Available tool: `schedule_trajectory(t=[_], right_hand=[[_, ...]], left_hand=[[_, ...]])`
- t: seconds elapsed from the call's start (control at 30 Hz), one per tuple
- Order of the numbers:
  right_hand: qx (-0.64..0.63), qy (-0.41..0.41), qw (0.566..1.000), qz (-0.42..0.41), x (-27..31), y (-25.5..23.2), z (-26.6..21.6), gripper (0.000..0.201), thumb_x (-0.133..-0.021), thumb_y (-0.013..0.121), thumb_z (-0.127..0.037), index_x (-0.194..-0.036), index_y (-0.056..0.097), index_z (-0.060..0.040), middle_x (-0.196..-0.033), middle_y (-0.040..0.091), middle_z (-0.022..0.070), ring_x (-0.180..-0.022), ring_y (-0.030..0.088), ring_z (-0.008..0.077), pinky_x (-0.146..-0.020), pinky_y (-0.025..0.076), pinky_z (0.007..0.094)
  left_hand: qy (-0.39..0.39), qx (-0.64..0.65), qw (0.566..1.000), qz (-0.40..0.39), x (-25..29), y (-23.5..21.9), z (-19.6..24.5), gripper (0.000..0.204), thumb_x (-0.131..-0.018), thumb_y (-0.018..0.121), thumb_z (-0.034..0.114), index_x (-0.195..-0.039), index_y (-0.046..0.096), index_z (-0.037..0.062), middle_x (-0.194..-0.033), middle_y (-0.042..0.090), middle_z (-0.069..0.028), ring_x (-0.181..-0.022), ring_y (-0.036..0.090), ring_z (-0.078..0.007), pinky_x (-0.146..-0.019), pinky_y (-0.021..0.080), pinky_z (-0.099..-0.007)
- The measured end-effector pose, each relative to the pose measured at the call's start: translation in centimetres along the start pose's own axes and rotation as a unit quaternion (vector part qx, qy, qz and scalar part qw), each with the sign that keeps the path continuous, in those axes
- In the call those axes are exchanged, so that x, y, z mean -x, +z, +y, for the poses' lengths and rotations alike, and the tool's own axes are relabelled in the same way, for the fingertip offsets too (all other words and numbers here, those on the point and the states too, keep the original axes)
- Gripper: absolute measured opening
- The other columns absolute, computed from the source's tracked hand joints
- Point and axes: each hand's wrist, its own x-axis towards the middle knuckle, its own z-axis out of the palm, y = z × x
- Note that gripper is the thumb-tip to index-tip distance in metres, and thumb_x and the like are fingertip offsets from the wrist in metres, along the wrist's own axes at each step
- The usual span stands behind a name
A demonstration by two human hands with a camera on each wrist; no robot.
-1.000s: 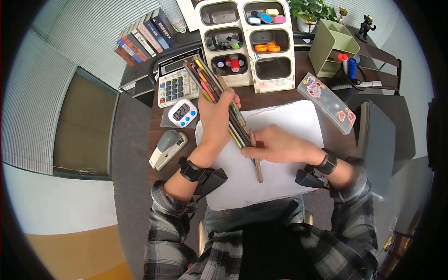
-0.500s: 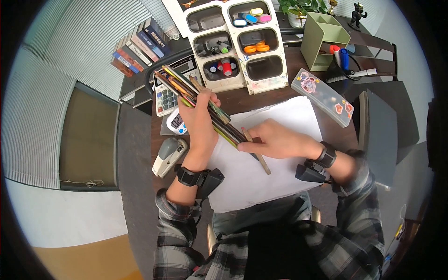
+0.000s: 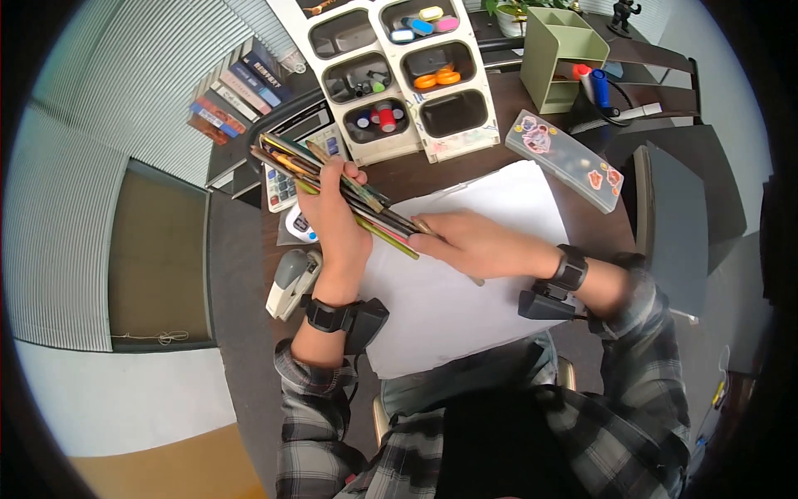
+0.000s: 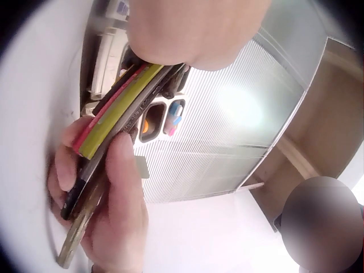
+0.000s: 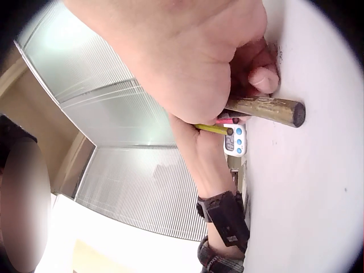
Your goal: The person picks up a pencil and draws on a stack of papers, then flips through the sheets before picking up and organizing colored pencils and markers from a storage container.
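Observation:
A bundle of colored pencils (image 3: 287,158) slants across the head view, gripped about its middle by my left hand (image 3: 335,229). My right hand (image 3: 495,245) is at the bundle's lower end, thumb and fingers closed round a worn brown pencil (image 5: 264,109) whose blunt end sticks out past the palm. In the left wrist view, a yellow-green pencil (image 4: 119,114) and a dark-ended pencil (image 4: 74,199) run between the right hand's thumb and fingers. Under both hands lie white sheets of paper (image 3: 449,328).
A white organizer (image 3: 391,154) with markers and orange-handled scissors stands behind the paper. Left of it are a calculator (image 3: 278,191), a timer (image 3: 301,224) and a stapler (image 3: 293,283). To the right lie a stickered pencil case (image 3: 569,162), a green desk holder (image 3: 553,75) and a black pen cup (image 3: 600,108).
The bundle has swung toward the left and lies flatter. The brown pencil, earlier jutting out below my right hand, is now mostly hidden under it. The head view has shifted slightly.

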Motion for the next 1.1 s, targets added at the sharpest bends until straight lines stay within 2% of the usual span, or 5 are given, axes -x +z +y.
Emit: schedule_trajectory(t=[0.23, 0.43, 0.5, 0.87, 1.1], right_hand=[[-0.007, -0.004, 1.0, 0.005, -0.7, 0.8, 1.7, 0.038, -0.106, 0.046, -0.033, -0.09, 0.054, 0.0007, -0.063, 0.055, 0.0179, -0.061, 0.061, 0.0312, -0.062, 0.049, 0.0426], [-0.104, -0.028, 0.994, -0.001, -1.1, 1.4, 2.6, 0.037, -0.108, 0.042, -0.034, -0.098, 0.055, -0.001, -0.071, 0.065, 0.0074, -0.057, 0.06, 0.0188, -0.053, 0.048, 0.0357], [-0.198, 0.048, 0.978, -0.04, -1.0, 1.0, 2.6, 0.038, -0.109, 0.038, -0.035, -0.103, 0.055, -0.0011, -0.079, 0.07, 0.0046, -0.063, 0.064, 0.0151, -0.055, 0.052, 0.0309], [-0.414, 0.173, 0.894, -0.016, -1.1, 0.7, 1.8, 0.038, -0.107, 0.041, -0.03, -0.114, 0.051, 0.0052, -0.105, 0.067, 0.0227, -0.092, 0.071, 0.0283, -0.084, 0.059, 0.0359], [-0.493, 0.165, 0.854, -0.025, -0.9, 0.9, 1.8, 0.038, -0.106, 0.043, -0.024, -0.122, 0.046, 0.0103, -0.119, 0.061, 0.0299, -0.111, 0.066, 0.0344, -0.098, 0.055, 0.0394]], left_hand=[[-0.033, -0.039, 0.998, -0.025, 1.3, 1.2, -0.1, 0.017, -0.094, 0.066, 0.009, -0.1, 0.05, 0.0065, -0.08, 0.052, -0.0016, -0.071, 0.053, -0.0105, -0.063, 0.047, -0.026], [-0.037, -0.022, 0.999, -0.023, 0.9, 0.9, 0.5, 0.018, -0.094, 0.067, 0.007, -0.097, 0.049, 0.0079, -0.077, 0.049, 0.0013, -0.067, 0.05, -0.0083, -0.06, 0.044, -0.0249], [-0.019, -0.001, 1.0, -0.003, 0.6, 0.6, 0.9, 0.018, -0.093, 0.065, 0.005, -0.096, 0.048, 0.0081, -0.076, 0.048, 0.0012, -0.066, 0.049, -0.0082, -0.06, 0.044, -0.0246], [0.161, -0.109, 0.981, -0.004, 0.7, 0.8, 2.0, 0.019, -0.09, 0.064, 0.002, -0.095, 0.046, 0.0036, -0.068, 0.057, -0.0042, -0.061, 0.054, -0.0111, -0.057, 0.044, -0.0244], [0.157, -0.049, 0.986, 0.004, 1.2, 1.2, 2.8, 0.016, -0.092, 0.065, 0.004, -0.095, 0.049, 0.0022, -0.07, 0.059, -0.0049, -0.059, 0.055, -0.0107, -0.057, 0.045, -0.0247]])
